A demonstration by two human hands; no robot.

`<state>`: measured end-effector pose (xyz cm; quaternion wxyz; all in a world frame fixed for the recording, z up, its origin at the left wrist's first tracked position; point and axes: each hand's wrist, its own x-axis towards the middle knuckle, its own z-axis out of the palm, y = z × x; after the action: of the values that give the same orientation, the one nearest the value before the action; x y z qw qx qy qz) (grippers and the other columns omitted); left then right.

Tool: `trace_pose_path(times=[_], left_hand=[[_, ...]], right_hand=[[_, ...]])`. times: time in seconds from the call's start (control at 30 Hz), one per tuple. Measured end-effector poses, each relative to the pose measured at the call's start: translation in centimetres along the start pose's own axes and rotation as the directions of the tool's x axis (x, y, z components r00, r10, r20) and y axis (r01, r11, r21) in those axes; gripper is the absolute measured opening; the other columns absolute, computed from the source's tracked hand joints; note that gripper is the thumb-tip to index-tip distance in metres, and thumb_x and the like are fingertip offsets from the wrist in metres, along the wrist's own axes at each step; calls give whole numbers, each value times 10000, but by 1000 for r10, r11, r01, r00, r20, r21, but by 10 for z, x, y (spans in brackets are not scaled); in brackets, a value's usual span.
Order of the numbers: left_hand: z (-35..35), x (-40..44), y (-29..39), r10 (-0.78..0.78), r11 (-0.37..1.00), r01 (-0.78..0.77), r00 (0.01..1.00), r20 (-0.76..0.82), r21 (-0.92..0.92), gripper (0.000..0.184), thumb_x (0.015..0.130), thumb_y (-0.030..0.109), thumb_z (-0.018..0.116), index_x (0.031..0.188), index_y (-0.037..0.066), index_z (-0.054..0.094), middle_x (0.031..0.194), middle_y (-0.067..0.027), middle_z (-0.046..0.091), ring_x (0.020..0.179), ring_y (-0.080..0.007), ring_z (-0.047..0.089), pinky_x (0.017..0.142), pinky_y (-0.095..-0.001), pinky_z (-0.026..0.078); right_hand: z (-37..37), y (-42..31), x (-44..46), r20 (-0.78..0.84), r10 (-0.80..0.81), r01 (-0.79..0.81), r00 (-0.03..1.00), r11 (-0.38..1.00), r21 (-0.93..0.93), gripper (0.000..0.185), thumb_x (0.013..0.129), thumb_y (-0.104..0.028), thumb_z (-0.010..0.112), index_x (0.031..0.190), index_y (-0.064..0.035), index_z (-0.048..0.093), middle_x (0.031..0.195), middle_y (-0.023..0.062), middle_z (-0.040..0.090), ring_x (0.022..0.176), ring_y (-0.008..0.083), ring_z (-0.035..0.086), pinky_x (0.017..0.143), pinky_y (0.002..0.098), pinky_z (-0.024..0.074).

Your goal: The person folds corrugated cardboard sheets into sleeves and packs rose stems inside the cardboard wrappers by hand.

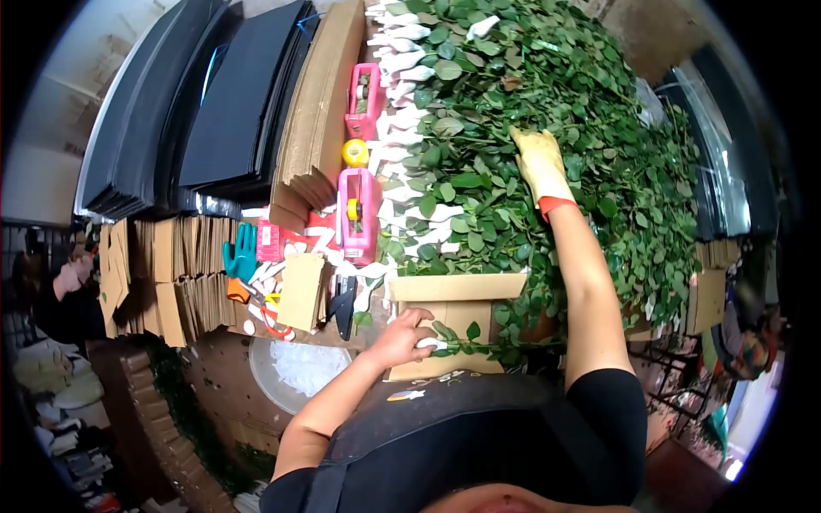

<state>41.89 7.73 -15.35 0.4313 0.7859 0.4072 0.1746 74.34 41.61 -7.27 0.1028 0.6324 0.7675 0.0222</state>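
My bare left hand (398, 339) is closed around the white-wrapped head of a rose (433, 344). The rose's leafy stem stretches right across an open cardboard box (457, 286) in front of my body. My right hand (540, 161), in a yellow glove with a red cuff, reaches far out onto a large heap of leafy rose stems (487, 179). Its fingertips are lost among the leaves, so I cannot see whether they grip anything. White-wrapped heads (402, 62) line the left edge of the heap, pointing left.
Two pink tape dispensers (357, 214) and a yellow tape roll (355, 153) stand left of the heap. Nearby lie a black stapler (342, 306), a teal glove (242, 252) and cardboard pieces (303, 291). Dark board stacks (244, 103) rise at back left; a tub (295, 376) sits below.
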Motion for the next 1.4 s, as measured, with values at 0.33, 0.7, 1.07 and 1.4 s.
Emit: trace_pose_path(times=[0.33, 0.7, 1.07, 1.4], left_hand=[[-5, 2, 8, -22, 1000, 22, 1000, -10, 1, 272, 801, 253, 822, 1027, 102, 800, 1295, -118, 612, 1213, -330, 559, 1025, -419, 476], [-1, 1, 4, -23, 1000, 23, 1000, -1, 13, 278, 804, 259, 817, 1046, 123, 803, 1310, -112, 611, 1219, -335, 555, 1039, -433, 478], [0, 0, 3, -34, 999, 34, 999, 9, 7, 267, 797, 230, 823, 1029, 99, 802, 1297, -112, 611, 1210, -342, 552, 1034, -424, 471], [-7, 4, 13, -65, 998, 64, 997, 30, 21, 289, 775, 217, 826, 1046, 119, 805, 1293, -125, 622, 1188, -358, 573, 1013, -440, 485]], right_hand=[[19, 23, -37, -205, -185, 203, 961, 976, 73, 148, 876, -187, 742, 996, -104, 712, 887, 136, 735, 956, 338, 719, 1121, 492, 447], [-212, 45, -89, -881, -301, 311, 365, 931, -189, 422, 805, 54, 694, 1187, -126, 688, 1023, 83, 708, 1072, 299, 669, 1096, 519, 480], [-113, 10, 8, 144, -77, 63, 987, 994, 94, 310, 928, -120, 658, 1229, -88, 727, 1178, 192, 732, 1113, 352, 699, 975, 439, 560], [16, 13, -63, -234, -79, 129, 969, 970, 208, 238, 929, -85, 598, 1063, -178, 772, 979, 83, 764, 969, 241, 717, 1121, 428, 457]])
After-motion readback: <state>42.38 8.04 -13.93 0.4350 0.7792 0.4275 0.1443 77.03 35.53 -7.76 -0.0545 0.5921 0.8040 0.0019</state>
